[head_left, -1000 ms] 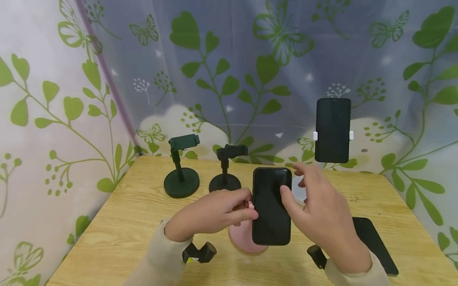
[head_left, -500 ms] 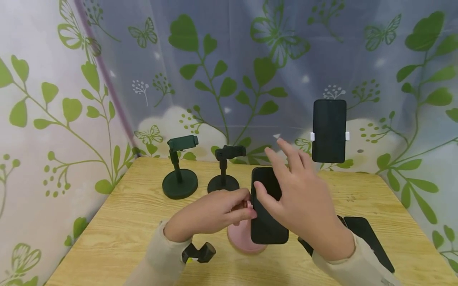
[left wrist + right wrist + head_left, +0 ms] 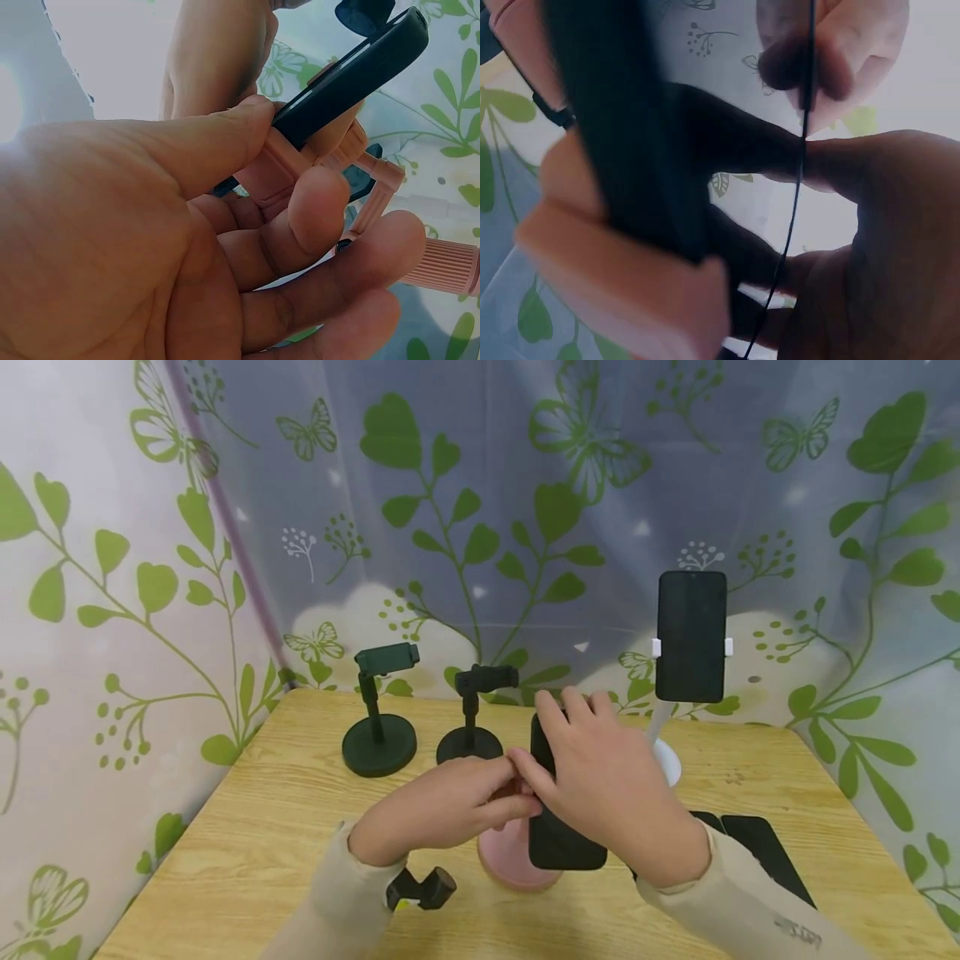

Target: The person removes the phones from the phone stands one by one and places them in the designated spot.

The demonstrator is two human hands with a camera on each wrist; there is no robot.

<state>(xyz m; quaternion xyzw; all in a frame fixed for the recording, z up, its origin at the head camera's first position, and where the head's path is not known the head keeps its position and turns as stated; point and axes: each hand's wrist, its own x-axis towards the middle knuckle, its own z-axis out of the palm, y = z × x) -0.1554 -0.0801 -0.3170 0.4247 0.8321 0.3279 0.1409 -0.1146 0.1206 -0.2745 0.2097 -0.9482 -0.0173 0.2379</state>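
A black smartphone (image 3: 566,843) stands upright in the pink phone stand (image 3: 513,856), whose round base shows below it. My left hand (image 3: 457,802) pinches the stand's pink clamp (image 3: 271,174) at the phone's left edge, thumb on one side and curled fingers on the other. Over the screen reaches my right hand (image 3: 600,768), its fingers extended across the phone's upper part and its thumb close to the left fingertips. In the right wrist view, the dark phone (image 3: 630,127) sits against the pink clamp end (image 3: 630,292). Much of the screen is hidden behind the right hand.
A green phone stand (image 3: 380,743) and a black one (image 3: 470,739) stand at the back left. A white stand (image 3: 667,762) at the back right bears a phone (image 3: 691,635). More dark phones (image 3: 768,852) lie at the right, partly behind the right sleeve.
My right hand has moved left from the phone's right edge across its screen, bringing its thumb to the left hand. The left hand has kept its grip on the clamp.
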